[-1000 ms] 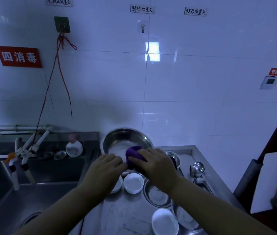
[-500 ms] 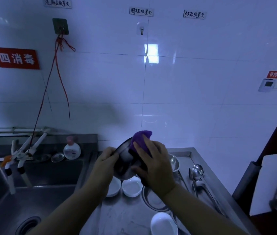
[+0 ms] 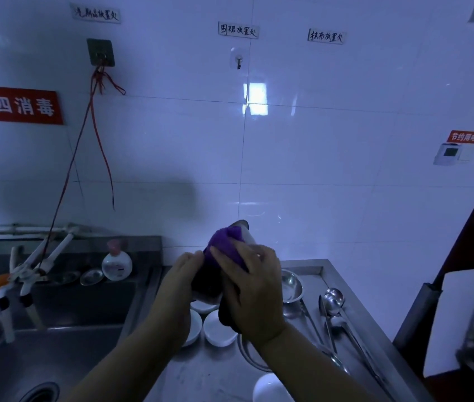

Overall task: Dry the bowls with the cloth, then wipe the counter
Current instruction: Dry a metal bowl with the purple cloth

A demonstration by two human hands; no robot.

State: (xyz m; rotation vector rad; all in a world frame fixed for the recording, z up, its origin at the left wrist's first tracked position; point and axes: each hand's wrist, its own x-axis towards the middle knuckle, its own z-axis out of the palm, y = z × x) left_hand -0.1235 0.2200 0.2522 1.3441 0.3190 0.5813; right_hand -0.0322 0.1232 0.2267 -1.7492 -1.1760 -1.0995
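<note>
A steel bowl (image 3: 246,231) is held on edge above the counter, mostly hidden by both hands and a purple cloth (image 3: 224,246). My left hand (image 3: 179,288) grips the bowl's left side. My right hand (image 3: 251,291) holds the cloth against the bowl, fingers spread over it. Below the hands, small white bowls (image 3: 218,329) sit on the steel counter (image 3: 209,378), with another white bowl (image 3: 269,390) at the front. A small steel bowl (image 3: 291,285) stands to the right.
Ladles and spoons (image 3: 334,303) lie along the counter's right side. A deep sink (image 3: 44,343) with taps (image 3: 29,271) lies to the left, a soap bottle (image 3: 116,264) on its back ledge. A tiled wall stands behind.
The steel bowl has been lifted off the counter and tipped up on edge. Both hands rose with it, and the cloth moved up over the bowl.
</note>
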